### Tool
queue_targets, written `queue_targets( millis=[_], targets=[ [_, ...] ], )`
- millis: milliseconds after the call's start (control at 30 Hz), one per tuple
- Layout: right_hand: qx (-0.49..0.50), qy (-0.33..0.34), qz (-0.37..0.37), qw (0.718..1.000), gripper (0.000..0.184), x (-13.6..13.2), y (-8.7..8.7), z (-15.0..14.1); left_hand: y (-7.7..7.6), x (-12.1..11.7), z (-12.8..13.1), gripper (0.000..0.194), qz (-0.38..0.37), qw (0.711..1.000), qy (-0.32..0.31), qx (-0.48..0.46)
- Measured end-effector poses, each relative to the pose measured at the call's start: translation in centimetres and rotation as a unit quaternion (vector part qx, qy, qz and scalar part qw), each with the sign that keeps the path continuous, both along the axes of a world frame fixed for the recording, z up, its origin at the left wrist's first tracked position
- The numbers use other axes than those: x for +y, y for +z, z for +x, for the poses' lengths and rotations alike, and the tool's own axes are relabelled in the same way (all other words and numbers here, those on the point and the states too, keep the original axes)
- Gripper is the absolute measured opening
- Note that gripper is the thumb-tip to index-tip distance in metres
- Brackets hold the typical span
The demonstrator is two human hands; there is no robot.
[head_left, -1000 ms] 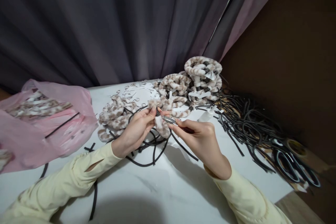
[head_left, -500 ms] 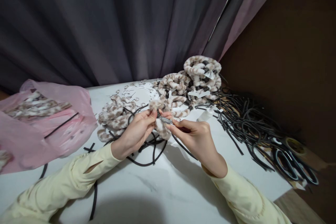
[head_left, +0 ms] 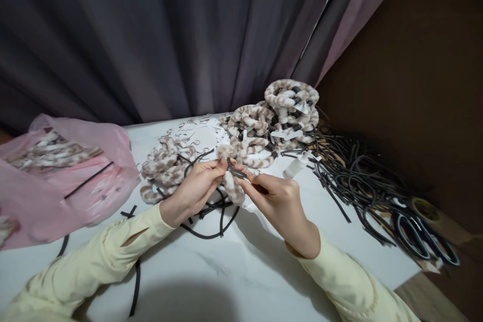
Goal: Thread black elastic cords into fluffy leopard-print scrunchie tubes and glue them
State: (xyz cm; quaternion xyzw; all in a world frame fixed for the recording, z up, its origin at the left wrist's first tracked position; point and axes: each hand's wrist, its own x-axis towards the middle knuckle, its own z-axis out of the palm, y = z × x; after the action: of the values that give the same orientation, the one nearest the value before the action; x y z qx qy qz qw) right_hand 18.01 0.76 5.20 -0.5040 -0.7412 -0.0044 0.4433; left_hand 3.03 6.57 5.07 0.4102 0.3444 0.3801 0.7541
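My left hand is closed on a fluffy brown-and-white tube, just above the table's middle. Dark cord sits around the tube at my left fingertips. Close beside it, my right hand pinches a dark cord piece; its fingertips nearly meet the left ones. Fingers partly cover where cord and tube meet. Under and behind my left hand lie loose black cords and a heap of fluffy tubes.
A pink plastic bag with fluffy tubes lies at left. Behind are small metal hooks and stacked fluffy rings. A white bottle stands right of them. Black cords and scissors crowd the right edge.
My right hand has moved slightly left and down. The cord length that stretched from beneath it toward the lower right no longer shows there. My left hand has barely shifted.
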Motion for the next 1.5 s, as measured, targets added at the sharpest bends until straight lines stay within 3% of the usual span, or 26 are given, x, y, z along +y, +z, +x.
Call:
queue_targets(
  millis=[133,300,633,933,1233,1367,1500],
  targets=[
    [-0.066,-0.022,0.021,0.997,0.024,0.0,-0.2,-0.7,0.1,-0.1,0.1,0.013,0.0,0.999,0.038,0.001],
    [-0.149,-0.042,0.033,0.987,0.025,0.3,-0.7,-1.1,0.1,0.2,0.1,0.012,-0.007,0.998,0.062,0.013],
    [-0.067,-0.014,-0.029,0.997,0.027,0.2,-0.4,-0.2,-0.6,0.9,0.0,0.013,-0.035,0.998,0.042,0.026],
    [-0.067,-0.007,-0.05,0.996,0.029,0.4,-0.6,-0.2,-0.6,1.1,0.1,0.012,-0.053,0.998,0.037,0.008],
    [-0.147,-0.029,-0.087,0.985,0.025,0.7,-1.9,-0.7,-1.9,1.1,0.1,0.018,-0.064,0.996,0.057,0.037],
    [-0.211,-0.052,-0.051,0.975,0.023,0.9,-2.2,-1.3,-2.5,1.2,0.2,0.02,-0.047,0.996,0.061,0.047],
    [-0.245,-0.065,-0.025,0.967,0.025,1.2,-2.2,-1.1,-2.2,1.5,0.1,0.018,-0.045,0.997,0.057,0.035]
  ],
)
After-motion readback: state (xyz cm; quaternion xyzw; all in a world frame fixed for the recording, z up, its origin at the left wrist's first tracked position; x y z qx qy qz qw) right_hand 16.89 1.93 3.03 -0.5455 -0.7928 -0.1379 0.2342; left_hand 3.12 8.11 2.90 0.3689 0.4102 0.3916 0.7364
